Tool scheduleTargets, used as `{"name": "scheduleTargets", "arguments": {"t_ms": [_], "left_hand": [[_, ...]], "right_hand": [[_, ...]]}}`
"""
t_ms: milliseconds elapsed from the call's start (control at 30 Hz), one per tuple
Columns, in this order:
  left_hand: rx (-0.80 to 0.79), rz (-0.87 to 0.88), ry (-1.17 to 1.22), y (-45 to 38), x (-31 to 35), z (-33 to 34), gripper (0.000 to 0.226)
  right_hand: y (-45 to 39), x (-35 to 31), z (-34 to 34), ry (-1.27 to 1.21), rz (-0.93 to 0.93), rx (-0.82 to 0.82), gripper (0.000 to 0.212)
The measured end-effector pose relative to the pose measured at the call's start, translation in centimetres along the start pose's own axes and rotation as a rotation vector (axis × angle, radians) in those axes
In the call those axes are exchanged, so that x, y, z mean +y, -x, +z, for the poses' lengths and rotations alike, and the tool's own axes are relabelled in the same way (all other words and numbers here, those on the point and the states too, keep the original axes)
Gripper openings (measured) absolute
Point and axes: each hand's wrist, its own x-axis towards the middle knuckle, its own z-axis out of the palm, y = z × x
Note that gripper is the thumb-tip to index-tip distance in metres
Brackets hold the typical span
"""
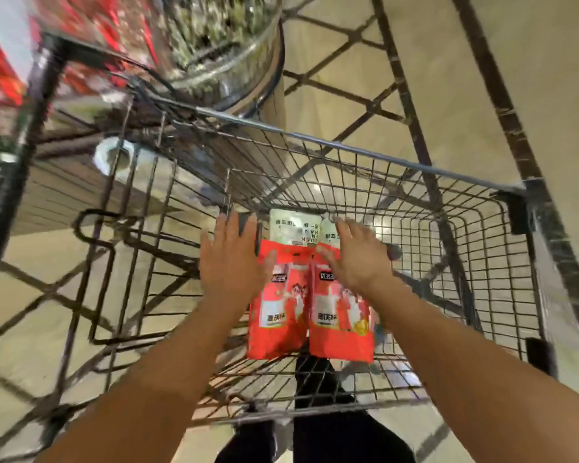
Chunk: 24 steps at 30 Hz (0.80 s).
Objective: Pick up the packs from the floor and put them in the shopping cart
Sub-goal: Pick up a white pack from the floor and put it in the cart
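Observation:
Two orange-red packs lie side by side on the wire bottom of the shopping cart (398,165): the left pack (278,315) and the right pack (341,325), each with a pale green-white top end. My left hand (229,259) hovers with straight fingers at the left pack's upper left edge, its thumb over the pack. My right hand (355,255) lies flat over the top of the right pack, fingers spread. Neither hand grips a pack.
The cart's wire walls surround the packs, with a black corner guard (517,212) at the right rim. A round clear display bin (221,45) and red shelf goods (0,78) stand beyond the cart. Beige tiled floor (448,61) lies around. My dark trouser legs (325,429) show below.

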Motion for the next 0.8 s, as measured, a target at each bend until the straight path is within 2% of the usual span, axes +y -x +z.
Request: {"name": "scheduleTargets", "arguments": {"t_ms": [100, 167, 267, 400, 467, 633, 800], "left_hand": [[0.128, 0.013, -0.035, 1.2, -3.4, -4.9, 0.077], [0.199, -0.010, -0.046, 2.5, -6.3, -8.7, 0.076], [0.219, -0.115, -0.051, 5.4, -11.6, -14.3, 0.078], [0.406, -0.264, -0.026, 11.7, -20.4, -20.6, 0.078], [0.436, -0.352, -0.046, 15.9, -25.4, -23.2, 0.078], [0.564, -0.566, -0.076, 28.2, -39.1, -25.8, 0.078], [0.634, -0.794, -0.041, 41.3, -49.6, -26.0, 0.078]], "right_hand": [[0.7, -5.2, -3.5, 0.106, -0.139, 0.060, 0.078], [1.5, -9.2, -6.0, 0.170, -0.209, 0.099, 0.083], [3.0, -16.1, -9.7, 0.212, -0.287, 0.164, 0.082], [7.0, -27.6, -14.3, 0.283, -0.448, 0.291, 0.077], [10.0, -33.5, -15.7, 0.316, -0.540, 0.344, 0.077], [19.1, -48.4, -15.5, 0.374, -0.778, 0.504, 0.075], [27.1, -62.3, -11.1, 0.381, -1.006, 0.550, 0.076]]}}
